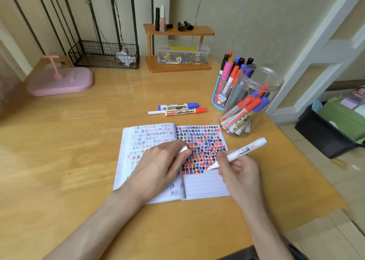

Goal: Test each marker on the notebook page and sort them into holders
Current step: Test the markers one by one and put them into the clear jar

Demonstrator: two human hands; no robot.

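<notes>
An open notebook (205,184) lies in the middle of the wooden desk, its right page crowded with red, blue and black marks. My right hand (240,172) grips an uncapped white marker (243,150), tip touching the page at the end of the lowest row of marks. My left hand (158,167) rests on the left page and pinches the marker's white cap (183,149). Beyond the notebook lie a blue marker (177,106), a red marker (186,111) and a thin white marker (157,112). A clear jar (256,82) and a blue cartoon holder (218,96) both hold markers.
A wooden two-tier shelf (178,30) with small bottles and a clear box of clips stands at the back. A black wire basket (104,55) and a pink stand (59,81) sit at the back left. The desk's right edge drops to a floor with boxes (335,125).
</notes>
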